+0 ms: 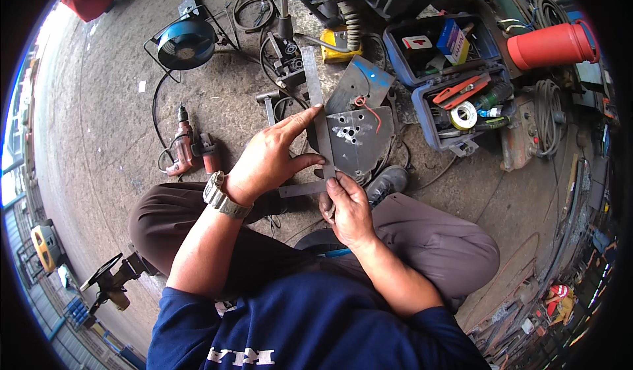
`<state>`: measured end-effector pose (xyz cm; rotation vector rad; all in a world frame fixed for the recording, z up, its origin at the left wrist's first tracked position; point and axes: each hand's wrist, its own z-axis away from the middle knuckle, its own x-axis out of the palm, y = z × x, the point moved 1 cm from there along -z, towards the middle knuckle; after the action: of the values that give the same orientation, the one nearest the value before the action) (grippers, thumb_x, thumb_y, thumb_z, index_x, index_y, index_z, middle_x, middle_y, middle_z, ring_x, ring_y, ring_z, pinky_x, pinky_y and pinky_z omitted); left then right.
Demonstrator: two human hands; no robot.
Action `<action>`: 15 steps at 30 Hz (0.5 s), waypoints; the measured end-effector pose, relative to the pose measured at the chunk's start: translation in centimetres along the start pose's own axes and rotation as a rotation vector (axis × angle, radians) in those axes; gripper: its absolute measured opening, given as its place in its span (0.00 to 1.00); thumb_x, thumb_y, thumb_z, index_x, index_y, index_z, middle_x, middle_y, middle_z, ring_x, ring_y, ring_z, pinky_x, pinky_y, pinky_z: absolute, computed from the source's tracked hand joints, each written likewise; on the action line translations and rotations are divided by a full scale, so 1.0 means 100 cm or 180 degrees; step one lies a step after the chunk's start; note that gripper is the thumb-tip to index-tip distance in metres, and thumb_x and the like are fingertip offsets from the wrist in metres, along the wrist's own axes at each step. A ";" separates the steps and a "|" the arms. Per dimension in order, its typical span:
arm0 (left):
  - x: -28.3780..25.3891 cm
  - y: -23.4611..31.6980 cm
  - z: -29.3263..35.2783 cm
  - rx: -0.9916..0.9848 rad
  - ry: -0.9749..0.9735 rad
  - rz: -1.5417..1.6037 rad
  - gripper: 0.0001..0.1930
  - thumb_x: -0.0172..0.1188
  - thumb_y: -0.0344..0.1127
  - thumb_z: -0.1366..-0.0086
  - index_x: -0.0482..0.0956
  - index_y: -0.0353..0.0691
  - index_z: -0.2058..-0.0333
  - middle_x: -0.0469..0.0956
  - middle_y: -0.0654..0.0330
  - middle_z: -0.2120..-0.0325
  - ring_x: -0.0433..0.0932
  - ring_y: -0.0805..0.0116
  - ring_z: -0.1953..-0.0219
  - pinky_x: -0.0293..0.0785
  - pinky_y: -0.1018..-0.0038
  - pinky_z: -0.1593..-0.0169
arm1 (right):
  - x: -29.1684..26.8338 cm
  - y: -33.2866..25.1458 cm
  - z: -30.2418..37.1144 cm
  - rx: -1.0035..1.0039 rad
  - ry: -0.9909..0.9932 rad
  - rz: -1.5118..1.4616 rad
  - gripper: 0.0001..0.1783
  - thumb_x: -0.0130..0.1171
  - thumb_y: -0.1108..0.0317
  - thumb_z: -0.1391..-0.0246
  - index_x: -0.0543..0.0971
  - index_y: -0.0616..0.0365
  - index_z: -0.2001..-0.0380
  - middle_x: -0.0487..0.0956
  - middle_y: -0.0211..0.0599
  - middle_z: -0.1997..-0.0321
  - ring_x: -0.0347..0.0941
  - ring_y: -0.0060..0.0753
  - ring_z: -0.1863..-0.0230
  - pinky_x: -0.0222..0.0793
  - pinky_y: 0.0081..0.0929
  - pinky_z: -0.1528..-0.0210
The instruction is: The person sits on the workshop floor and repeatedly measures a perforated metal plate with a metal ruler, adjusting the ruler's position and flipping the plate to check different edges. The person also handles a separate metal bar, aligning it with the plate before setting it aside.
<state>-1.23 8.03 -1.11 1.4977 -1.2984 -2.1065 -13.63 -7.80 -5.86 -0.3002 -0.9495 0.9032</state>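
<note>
A flat steel L-shaped square (312, 73) lies across a grey metal plate with drilled holes (366, 142); its short leg points left. My right hand (353, 212) pinches the square near its corner, thumb on top. Over the long leg, my left hand (267, 156) has its index finger stretched out and its thumb spread, both tips touching the blade; its other fingers are hidden. Behind the plate sits another metal plate with blue paint (359, 83), and a bent orange-red wire (377, 116) rests over them.
A blue toolbox (422, 116) stands open at the right, beside a red cylindrical container (550, 46). Left of my knees lies a red drill (182, 142). A round blue fan (186, 44) with a trailing cable stands farther back. A yellow-bodied tool (339, 44) sits beyond the plates.
</note>
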 end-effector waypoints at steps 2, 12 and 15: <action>0.000 -0.001 0.001 0.0024 0.0020 -0.0039 0.44 0.75 0.38 0.50 0.65 0.43 0.35 0.74 0.47 0.42 0.73 0.50 0.40 0.72 0.63 0.40 | -0.002 0.002 -0.001 -0.0040 -0.0030 0.0069 0.10 0.50 0.62 0.30 0.74 0.55 0.56 0.70 0.25 0.80 0.61 0.15 0.83 0.54 0.14 0.82; 0.000 0.001 -0.001 0.0000 -0.0021 -0.0024 0.44 0.75 0.39 0.50 0.65 0.44 0.34 0.73 0.49 0.42 0.73 0.51 0.40 0.72 0.63 0.40 | -0.001 0.000 0.000 0.0039 -0.0018 0.0060 0.10 0.50 0.62 0.30 0.74 0.55 0.55 0.70 0.25 0.80 0.60 0.15 0.83 0.53 0.14 0.82; 0.000 0.001 -0.001 0.0004 -0.0033 -0.0051 0.44 0.75 0.39 0.50 0.65 0.44 0.34 0.73 0.49 0.42 0.73 0.51 0.40 0.72 0.63 0.40 | -0.001 -0.001 0.000 0.0037 -0.0033 0.0088 0.11 0.50 0.61 0.30 0.74 0.56 0.54 0.70 0.25 0.80 0.60 0.14 0.83 0.53 0.14 0.82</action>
<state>-1.15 7.92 -1.05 1.5044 -1.2959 -2.1264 -13.59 -7.90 -5.89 -0.2995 -0.9512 0.9361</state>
